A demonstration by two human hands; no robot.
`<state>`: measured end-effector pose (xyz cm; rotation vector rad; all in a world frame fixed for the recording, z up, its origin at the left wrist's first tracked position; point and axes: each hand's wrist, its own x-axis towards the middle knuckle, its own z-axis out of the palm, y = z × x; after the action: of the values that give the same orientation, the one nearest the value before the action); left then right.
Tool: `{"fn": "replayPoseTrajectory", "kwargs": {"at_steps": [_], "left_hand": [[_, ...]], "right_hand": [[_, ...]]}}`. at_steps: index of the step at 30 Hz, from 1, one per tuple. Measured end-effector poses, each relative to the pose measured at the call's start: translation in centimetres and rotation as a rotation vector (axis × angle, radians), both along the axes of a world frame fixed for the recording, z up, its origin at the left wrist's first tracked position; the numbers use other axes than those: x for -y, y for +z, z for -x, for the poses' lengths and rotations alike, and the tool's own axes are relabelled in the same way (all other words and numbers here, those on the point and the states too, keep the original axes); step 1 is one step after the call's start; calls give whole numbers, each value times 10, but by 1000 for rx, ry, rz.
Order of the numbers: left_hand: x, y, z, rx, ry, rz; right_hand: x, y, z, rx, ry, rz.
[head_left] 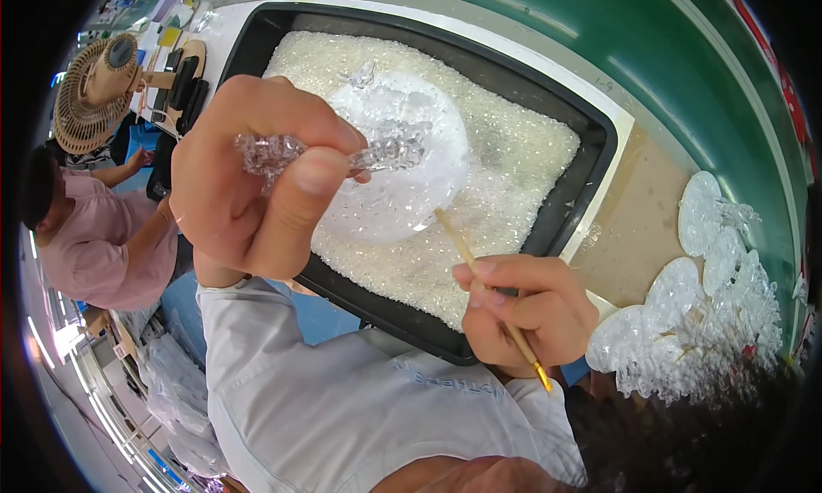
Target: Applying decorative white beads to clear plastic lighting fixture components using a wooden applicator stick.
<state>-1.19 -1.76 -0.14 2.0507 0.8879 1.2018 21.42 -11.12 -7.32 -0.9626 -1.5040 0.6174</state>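
Note:
My left hand (257, 176) is closed, with thumb and forefinger pinching a clear, bumpy crystal-like plastic piece (396, 150). It is held above a round white dish (377, 215), which rests on clear granules (505, 167) in a black tray (591, 180). A small clear fragment (363, 75) lies at the dish's far edge. At the tray's near right side, my right hand (535, 309) grips a slim wooden stick (462, 245) with a yellow end, much like a paintbrush. Its plain tip points at the dish's near right rim; whether it touches cannot be made out.
Clear textured plastic pieces (693, 322) are heaped on the right, beside a brown board (629, 210). Behind the tray runs a green surface (651, 73). A tan fan (94, 90) stands at far left, near another person in a pink shirt (107, 245).

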Motion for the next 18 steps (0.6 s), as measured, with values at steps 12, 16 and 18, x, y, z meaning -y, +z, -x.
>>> {"fn": "replayPoseTrajectory", "kwargs": {"at_steps": [12,16,18], "left_hand": [[-3,1,2,-39,-45,-64],[-1,-3,0,-25,-35,-104],[2,1,1,47,-4,-72]], "right_hand": [[3,-3,-2,-64,-4,23],[-2,1,-11,58,235,-17],[-2,3,-11,87,226,-22]]}}
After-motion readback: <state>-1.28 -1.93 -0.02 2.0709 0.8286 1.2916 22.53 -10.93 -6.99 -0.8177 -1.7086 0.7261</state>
